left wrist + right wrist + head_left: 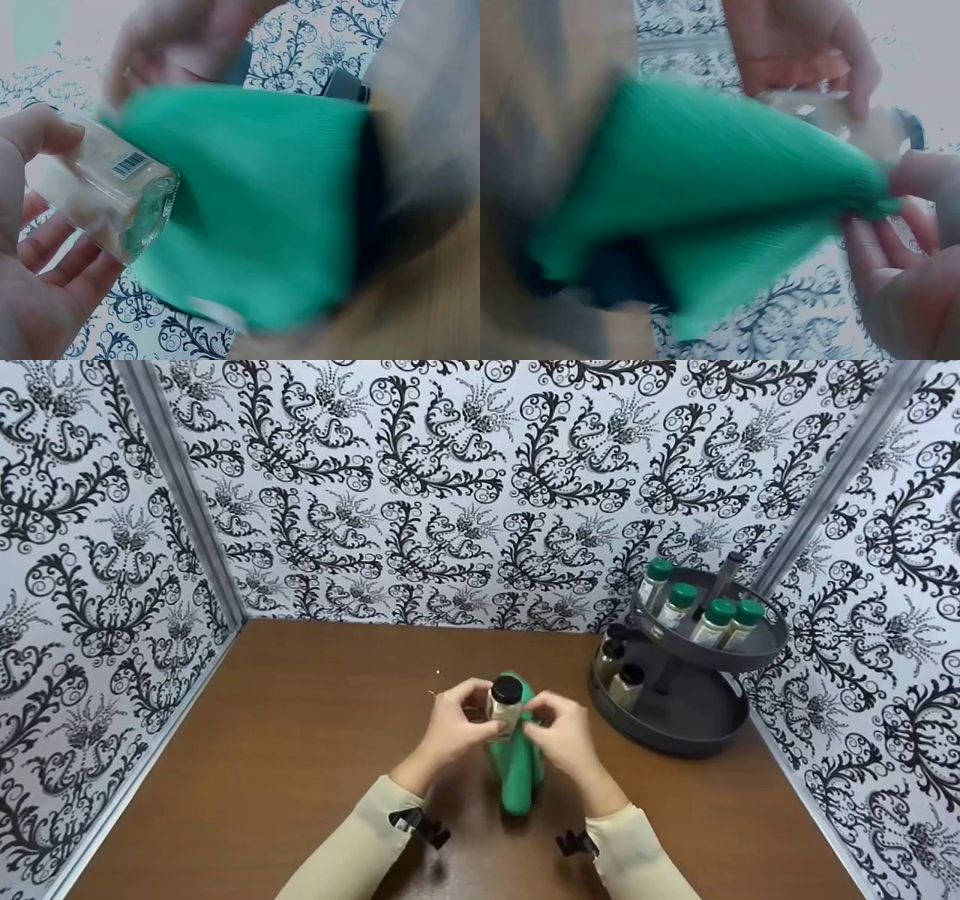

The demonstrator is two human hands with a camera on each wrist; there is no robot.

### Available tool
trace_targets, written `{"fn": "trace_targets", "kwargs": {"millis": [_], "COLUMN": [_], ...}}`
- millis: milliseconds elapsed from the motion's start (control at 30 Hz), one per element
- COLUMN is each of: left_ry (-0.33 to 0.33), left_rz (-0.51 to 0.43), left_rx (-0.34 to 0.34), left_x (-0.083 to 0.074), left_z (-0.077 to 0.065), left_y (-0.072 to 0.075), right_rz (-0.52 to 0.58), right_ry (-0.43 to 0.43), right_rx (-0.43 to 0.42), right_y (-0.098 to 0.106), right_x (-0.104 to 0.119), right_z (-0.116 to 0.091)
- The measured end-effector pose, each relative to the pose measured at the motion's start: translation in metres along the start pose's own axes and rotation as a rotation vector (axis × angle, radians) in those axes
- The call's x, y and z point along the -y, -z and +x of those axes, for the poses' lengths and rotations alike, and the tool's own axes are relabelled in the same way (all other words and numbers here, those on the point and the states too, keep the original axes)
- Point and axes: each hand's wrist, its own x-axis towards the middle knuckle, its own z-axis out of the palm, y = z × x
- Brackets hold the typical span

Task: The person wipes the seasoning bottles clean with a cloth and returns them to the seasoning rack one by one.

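My left hand holds a small glass spice jar with a black cap, gripped between thumb and fingers. Pale contents fill the jar, and a barcode label shows on its side in the left wrist view. Beside it, my right hand pinches a green cloth at its upper part. The cloth hangs down in folds, blurred in both wrist views, and passes close behind the jar in the head view.
A dark two-tier round rack stands at the right of the brown table. Several green-capped jars sit on its upper tier, black-capped jars on the lower. Patterned walls enclose the table at the back and sides.
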Motion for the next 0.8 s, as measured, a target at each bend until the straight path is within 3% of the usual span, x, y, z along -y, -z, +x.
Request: {"fn": "trace_targets", "kwargs": {"millis": [67,133,300,367,433,567,633,800], "left_ry": [0.006,0.013,0.033,0.033,0.035,0.046,0.049,0.053], "left_rz": [0.023,0.062,0.109,0.102,0.086,0.045,0.033,0.044], "left_rx": [0.003,0.01,0.03,0.026,0.014,-0.013,-0.019,0.013], "left_x": [0.001,0.003,0.009,0.009,0.008,0.007,0.008,0.011], "left_z": [0.0,0.001,0.001,0.001,0.001,0.002,0.002,0.002], "left_y": [-0.001,-0.002,-0.005,-0.005,-0.005,-0.002,-0.002,-0.002], "right_rz": [-0.085,-0.089,0.152,0.206,0.178,0.035,0.015,0.2], "right_ry": [-0.054,-0.075,0.011,0.047,0.042,-0.036,-0.05,0.053], "right_rx": [0.08,0.086,-0.135,-0.172,-0.143,0.014,0.037,-0.15], "right_y": [0.001,0.003,0.008,0.008,0.007,0.004,0.002,0.003], "right_x": [-0.004,-0.004,0.004,0.007,0.007,0.0,-0.002,0.002], "right_z": [0.002,0.004,0.003,0.002,0.002,0.003,0.003,0.0]}}
